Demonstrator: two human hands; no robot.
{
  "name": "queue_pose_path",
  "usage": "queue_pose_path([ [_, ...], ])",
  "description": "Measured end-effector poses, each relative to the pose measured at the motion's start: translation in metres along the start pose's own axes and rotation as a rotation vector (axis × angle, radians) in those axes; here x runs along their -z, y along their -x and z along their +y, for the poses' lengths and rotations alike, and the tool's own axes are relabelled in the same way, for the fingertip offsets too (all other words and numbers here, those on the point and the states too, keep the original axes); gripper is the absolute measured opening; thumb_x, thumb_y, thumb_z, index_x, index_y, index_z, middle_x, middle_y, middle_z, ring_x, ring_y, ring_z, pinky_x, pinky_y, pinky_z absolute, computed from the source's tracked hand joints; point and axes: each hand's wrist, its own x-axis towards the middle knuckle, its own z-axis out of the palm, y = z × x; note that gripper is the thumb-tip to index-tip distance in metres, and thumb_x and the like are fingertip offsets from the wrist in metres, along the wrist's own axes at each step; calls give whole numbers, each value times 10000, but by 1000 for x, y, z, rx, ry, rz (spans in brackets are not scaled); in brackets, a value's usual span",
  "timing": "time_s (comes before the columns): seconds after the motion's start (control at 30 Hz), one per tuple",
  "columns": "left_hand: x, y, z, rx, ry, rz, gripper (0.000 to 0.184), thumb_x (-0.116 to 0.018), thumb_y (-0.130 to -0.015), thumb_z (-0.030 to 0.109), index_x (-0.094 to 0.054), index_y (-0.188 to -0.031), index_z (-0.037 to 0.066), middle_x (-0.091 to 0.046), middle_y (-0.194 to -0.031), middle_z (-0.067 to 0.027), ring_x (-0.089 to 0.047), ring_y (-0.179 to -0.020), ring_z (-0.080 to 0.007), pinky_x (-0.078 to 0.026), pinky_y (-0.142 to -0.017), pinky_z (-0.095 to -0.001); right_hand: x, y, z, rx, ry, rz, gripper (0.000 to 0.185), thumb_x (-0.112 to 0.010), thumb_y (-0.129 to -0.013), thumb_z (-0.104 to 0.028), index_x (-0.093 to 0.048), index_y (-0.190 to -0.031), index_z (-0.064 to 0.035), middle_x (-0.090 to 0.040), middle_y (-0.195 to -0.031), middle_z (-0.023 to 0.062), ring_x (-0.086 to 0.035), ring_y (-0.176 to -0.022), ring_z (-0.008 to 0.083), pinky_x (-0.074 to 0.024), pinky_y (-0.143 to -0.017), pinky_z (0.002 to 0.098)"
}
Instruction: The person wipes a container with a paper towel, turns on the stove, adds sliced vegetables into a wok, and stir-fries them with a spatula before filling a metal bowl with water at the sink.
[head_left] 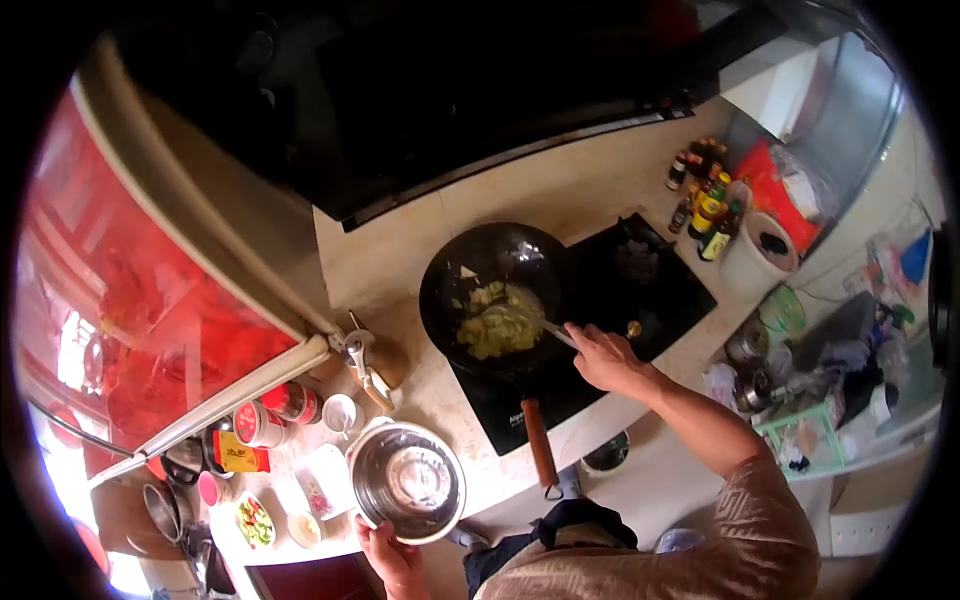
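Observation:
My right hand (pixel 605 358) is closed around the handle of a spatula (pixel 556 332), whose far end is among pale green chopped vegetables (pixel 497 325) in a black wok (pixel 448 262). The wok sits on the left side of a black stove (pixel 672 318), and its wooden handle (pixel 538 440) points toward my body. My left hand (pixel 388 553) grips the near rim of a stainless steel basin (pixel 378 480) at the counter's front edge. Nothing shows inside the basin except shiny reflections. The left fingers under the rim are partly hidden.
Left of the basin are a white tray (pixel 327 482), a plate of cut vegetables (pixel 256 522), a small white bowl (pixel 343 412) and red-lidded jars (pixel 260 425). Several sauce bottles (pixel 712 205) and a white bin (pixel 766 245) stand right of the stove. A dark range hood (pixel 500 110) overhangs behind.

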Motion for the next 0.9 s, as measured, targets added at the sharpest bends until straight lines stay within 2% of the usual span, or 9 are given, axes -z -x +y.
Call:
queue_pose_path([
  [0.03, -12, 7, -13, -38, 31, 115, 152, -570, -740, 46, -518, -871, 102, -599, -731, -25, -467, -426, -81, -353, -346, -187, 1, -9, 10, 25, -46, 31, 533, -542, -869, -136, -432, -1382, -45, -592, -1051, 254, -636, -874, 405, -526, -748, 482],
  [0.27, -42, 57, -26, -101, 5, 149, 201, -566, -714, 69, -529, -908, 107, -610, -778, -28, -477, -460, -77, -348, -346, -173, 4, -64, 14, -44, -105, 39, 508, -524, -905, -189, -429, -1382, -46, -581, -1055, 253, -631, -880, 419, -528, -741, 490],
  [0.43, -47, 70, -27, -94, -3, 167, 209, -566, -726, 73, -518, -927, 103, -602, -767, -26, -485, -468, -78, -361, -344, -176, -9, -68, 5, 11, -60, 43, 493, -508, -929, -204, -425, -1381, -25, -583, -1050, 250, -634, -860, 417, -529, -717, 490],
  [0.53, -33, 66, -25, -104, -42, 67, 386, -563, -735, 125, -524, -1117, 88, -628, -926, -30, -493, -489, -57, -344, -345, -157, -7, -51, 0, 59, -10, -12, 482, -497, -939, -202, -430, -1383, -24, -584, -1054, 251, -638, -854, 410, -530, -709, 487],
  [0.57, -32, 69, -24, -104, -20, 128, 388, -557, -738, 111, -527, -1124, 85, -631, -925, -31, -501, -496, -58, -358, -355, -153, -4, -43, 1, 79, 11, -31, 480, -494, -942, -200, -432, -1384, -25, -585, -1056, 251, -640, -853, 408, -531, -706, 486],
  [0.67, -19, 69, -14, -92, -29, 105, 382, -558, -738, 104, -530, -1119, 82, -632, -920, -31, -511, -508, -58, -374, -369, -156, 20, -21, -2, 62, 120, -135, 477, -489, -943, -193, -437, -1387, -26, -591, -1057, 243, -645, -860, 392, -533, -698, 467],
  [0.83, -10, 67, 0, -89, -38, 122, 387, -575, -705, 100, -541, -1090, 72, -636, -893, -36, -536, -517, -78, -411, -400, -152, 30, -39, -19, 155, 199, -68, 508, -484, -900, -101, -437, -1404, -48, -611, -1001, 221, -652, -829, 376, -526, -707, 463],
  [0.9, -13, 66, 1, -119, -7, 143, 270, -561, -713, 67, -514, -977, 92, -600, -788, -22, -469, -452, -69, -353, -367, -158, 28, -44, -24, 212, 258, -91, 535, -475, -878, -60, -431, -1411, -63, -602, -1022, 224, -649, -848, 376, -519, -720, 468],
])
